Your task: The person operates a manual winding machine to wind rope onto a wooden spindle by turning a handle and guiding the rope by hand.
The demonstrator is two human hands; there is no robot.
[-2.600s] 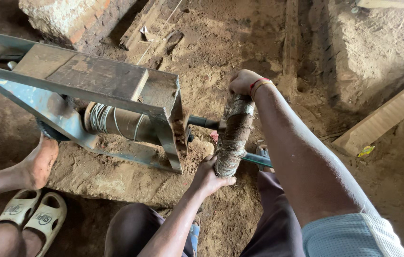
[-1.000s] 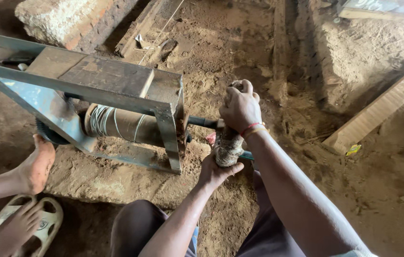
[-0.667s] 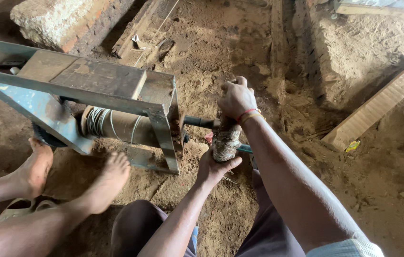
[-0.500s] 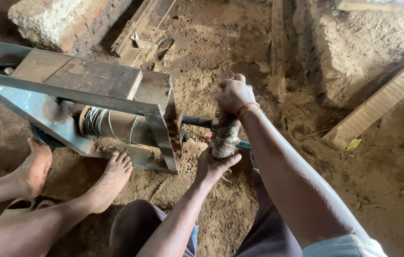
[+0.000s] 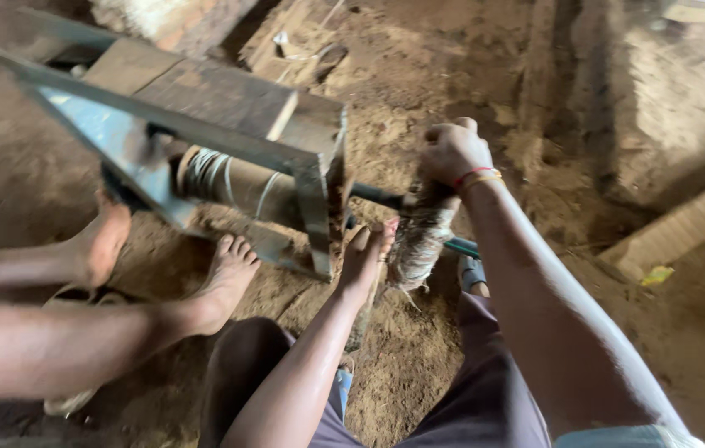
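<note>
My right hand (image 5: 450,151) is closed around the top of a crank handle (image 5: 420,241) wrapped in frayed cloth and fibre. My left hand (image 5: 364,259) lies flat against the handle's left side, fingers straight and pointing up, not gripping. The handle sits on a dark shaft (image 5: 379,197) that runs into a grey metal frame (image 5: 321,178). Inside the frame is a drum (image 5: 236,184) with a few turns of wire. The picture is motion-blurred.
Another person's two bare feet (image 5: 226,278) press against the frame's base on the left, above a pale sandal (image 5: 66,402). My knees are at the bottom. Sandy earth lies all around, with a brick block (image 5: 171,15) behind and a wooden plank (image 5: 684,224) on the right.
My left hand has let go of the handle's lower end and now lies flat beside it. The right hand keeps its grip on top. The view has shifted, moving the frame right.
</note>
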